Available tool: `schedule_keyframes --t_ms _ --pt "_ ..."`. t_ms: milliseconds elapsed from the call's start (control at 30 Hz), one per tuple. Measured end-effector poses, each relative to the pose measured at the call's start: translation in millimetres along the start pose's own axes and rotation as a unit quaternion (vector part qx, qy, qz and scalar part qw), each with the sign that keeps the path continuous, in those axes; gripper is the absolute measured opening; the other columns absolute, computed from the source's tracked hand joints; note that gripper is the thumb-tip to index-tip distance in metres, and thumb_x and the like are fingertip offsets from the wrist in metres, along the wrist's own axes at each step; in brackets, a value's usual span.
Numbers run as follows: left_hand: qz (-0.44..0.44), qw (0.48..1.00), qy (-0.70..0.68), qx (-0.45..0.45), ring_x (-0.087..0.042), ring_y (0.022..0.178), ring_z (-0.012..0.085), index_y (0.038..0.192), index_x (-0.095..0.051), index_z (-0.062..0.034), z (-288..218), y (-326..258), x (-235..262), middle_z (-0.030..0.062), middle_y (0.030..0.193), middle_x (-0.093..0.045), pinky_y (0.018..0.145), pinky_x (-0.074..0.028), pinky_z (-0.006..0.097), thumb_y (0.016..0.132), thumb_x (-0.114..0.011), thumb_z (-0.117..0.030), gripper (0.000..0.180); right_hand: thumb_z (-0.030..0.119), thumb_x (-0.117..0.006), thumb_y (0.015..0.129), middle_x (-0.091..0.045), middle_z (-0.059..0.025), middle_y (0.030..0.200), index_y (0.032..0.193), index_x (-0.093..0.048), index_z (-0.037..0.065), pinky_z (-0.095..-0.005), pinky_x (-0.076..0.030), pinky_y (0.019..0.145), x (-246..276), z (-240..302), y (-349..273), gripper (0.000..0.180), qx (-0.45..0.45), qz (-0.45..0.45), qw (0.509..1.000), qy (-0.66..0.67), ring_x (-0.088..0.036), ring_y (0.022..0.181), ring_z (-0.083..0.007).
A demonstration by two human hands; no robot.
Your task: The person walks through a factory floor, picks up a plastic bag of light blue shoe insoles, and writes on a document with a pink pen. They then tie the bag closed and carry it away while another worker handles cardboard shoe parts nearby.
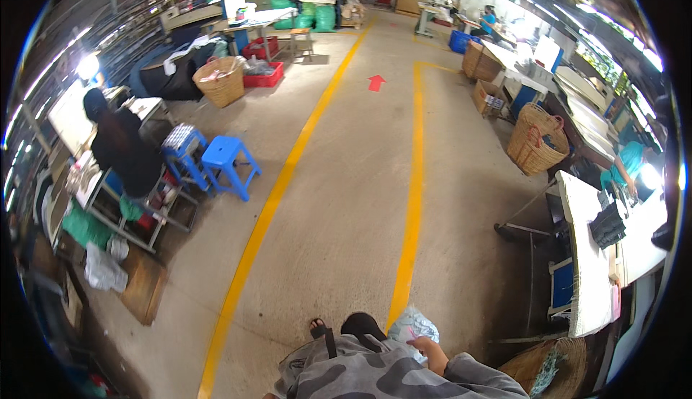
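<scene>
My right hand [425,345] is low in the view, beside my grey patterned sleeve. Its fingers are closed on a pale, translucent plastic bag [415,322] that bulges out just ahead of them; what the bag contains cannot be made out. Of my left arm only the grey sleeve and a sliver of skin at the lower edge show, and the left hand itself is out of the picture. One sandalled foot [317,327] shows on the concrete floor, left of a dark rounded shape in front of my body.
Yellow lines [288,168] border the walkway, with a red arrow [376,82] ahead. Blue stools [229,155] and a seated person [126,147] are left. Wicker baskets [537,139] and a white-topped table [580,255] line the right; another basket [569,363] sits close to my right.
</scene>
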State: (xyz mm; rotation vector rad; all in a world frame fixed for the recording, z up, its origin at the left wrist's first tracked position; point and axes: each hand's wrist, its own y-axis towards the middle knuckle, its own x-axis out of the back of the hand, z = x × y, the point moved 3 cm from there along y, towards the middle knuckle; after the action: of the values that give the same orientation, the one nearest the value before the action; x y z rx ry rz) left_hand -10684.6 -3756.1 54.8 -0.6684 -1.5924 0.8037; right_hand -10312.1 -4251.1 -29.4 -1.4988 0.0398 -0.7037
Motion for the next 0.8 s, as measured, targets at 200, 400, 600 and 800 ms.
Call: schedule_keyframes --t_ms 200,400,600,800 --pt "0.028 0.976 0.176 -0.126 -0.068 0.114 0.0421 0.143 -0.05 -0.0011 -248 98 35 0.0273 0.123 -0.069 0.095 -0.054 0.051 0.092 -0.066 -0.027 0.06 0.038 -0.081 0.085 -0.074 -0.0217 0.131 0.125 -0.077 -0.001 -0.0459 -0.053 0.106 63 56 63 0.055 -0.092 -0.039 0.984 0.149 -0.068 0.126 -0.0345" --pt "-0.043 0.972 0.157 -0.171 -0.066 0.127 0.0485 0.143 -0.051 0.0012 -512 164 90 0.0322 0.13 -0.07 0.105 -0.052 0.055 0.091 -0.065 -0.025 0.06 0.03 -0.08 0.076 -0.069 -0.0286 0.138 0.121 -0.077 -0.003 -0.0466 -0.053 0.11 180 184 149 0.056 -0.042 -0.13 0.986 -0.097 -0.064 0.133 -0.0417" --pt "-0.101 0.895 0.04 -0.433 -0.068 0.115 0.0514 0.131 -0.059 -0.0063 -823 169 126 0.03 0.118 -0.072 0.098 -0.053 0.055 0.088 -0.063 -0.014 0.044 0.044 -0.079 0.076 -0.076 -0.0313 0.105 0.105 -0.078 -0.004 -0.0512 -0.059 0.094 385 463 142 0.056 0.06 -0.301 0.949 0.065 -0.075 0.105 -0.0446" --pt "0.022 0.921 -0.05 -0.385 -0.071 0.105 0.0447 0.124 -0.058 -0.0149 -1091 118 120 0.0252 0.108 -0.073 0.088 -0.053 0.053 0.084 -0.064 -0.011 0.041 0.043 -0.08 0.08 -0.077 -0.0287 0.092 0.098 -0.078 -0.006 -0.0495 -0.058 0.084 578 696 193 0.053 0.241 -0.289 0.921 0.1 -0.077 0.094 -0.0398"
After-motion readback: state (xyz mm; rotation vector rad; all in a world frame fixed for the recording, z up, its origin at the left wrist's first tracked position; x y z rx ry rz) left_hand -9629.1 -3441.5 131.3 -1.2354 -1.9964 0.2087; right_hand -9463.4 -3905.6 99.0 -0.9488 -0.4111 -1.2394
